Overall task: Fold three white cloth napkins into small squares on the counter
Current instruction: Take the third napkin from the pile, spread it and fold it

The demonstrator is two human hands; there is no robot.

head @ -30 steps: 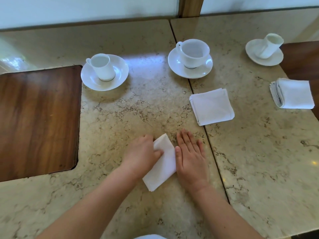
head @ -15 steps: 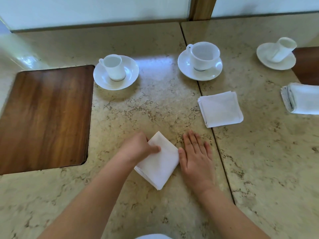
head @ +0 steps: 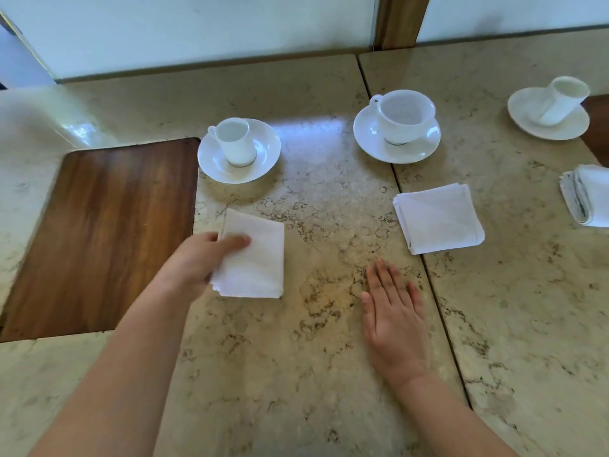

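Left hand: the left hand (head: 201, 258) pinches the near-left part of a folded napkin (head: 253, 255), thumb lying on top of the cloth and the other fingers curled at or under its left edge; whether the cloth rests fully on the stone or is slightly lifted on that side cannot be told.
Right hand: the right hand (head: 393, 311) lies flat, palm down, fingers straight and slightly spread, on bare worktop (head: 313, 374); it touches no cloth and is well apart from the left hand's napkin.
Step in hand: by my reading the folding of this napkin is finished and it is being set in its place, below the left cup and saucer (head: 239, 150) and just beside the wooden inset (head: 99, 235).
Next move: likely to let the cloth go with its edges square to the worktop and press it flat so the layers do not spring open; the thumb should come off without dragging the top layer.
Napkin in hand: white, a small near-square packet, layers showing along its near edge, far-left corner a little raised.
Second napkin: a folded white square (head: 438, 217) lies flat below the middle cup and saucer (head: 397, 127), just right of the worktop seam.
Third napkin: a thicker white folded bundle (head: 588, 196) sits at the right edge of view, partly cut off, near the right cup and saucer (head: 548, 110).
Progress: all three appear folded, so the task looks close to done.
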